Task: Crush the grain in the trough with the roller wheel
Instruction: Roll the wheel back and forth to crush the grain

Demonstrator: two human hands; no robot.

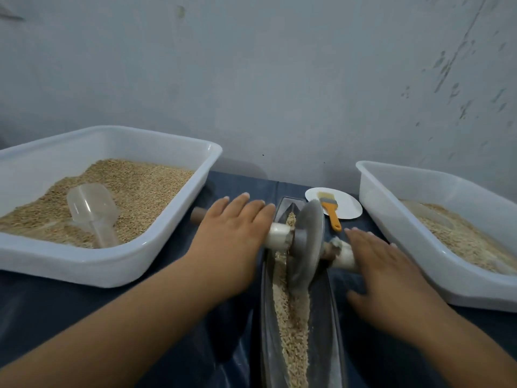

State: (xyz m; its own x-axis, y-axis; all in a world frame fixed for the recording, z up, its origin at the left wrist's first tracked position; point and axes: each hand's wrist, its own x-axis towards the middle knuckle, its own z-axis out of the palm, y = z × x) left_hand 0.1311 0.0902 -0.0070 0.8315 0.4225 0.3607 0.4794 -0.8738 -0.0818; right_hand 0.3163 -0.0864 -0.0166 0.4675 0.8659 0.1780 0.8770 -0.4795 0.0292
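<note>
Grain (291, 317) lies along the bottom of the narrow metal trough (326, 309), which runs lengthwise away from the viewer on the dark-covered bench (237, 191). The roller wheel (307, 242) stands on edge in the trough's far half, its rim down in the grain. An axle passes through the wheel; the left hand (235, 233) rests flat on the axle's left handle (277, 236), the right hand (386, 264) on the right one. Both sets of fingers are straight and spread, holding nothing, a posture that likely lets the axle roll freely under the palms while weight bears down evenly on both sides. Left of the trough, a white tub (156, 253) holds whole grain and a clear scoop (92, 208). Right of the trough, a second tub (391, 219) holds paler grain, probably crushed. Beyond the trough, a yellow-handled brush (331, 212) lies on a white plate (349, 205). No writing is legible.
</note>
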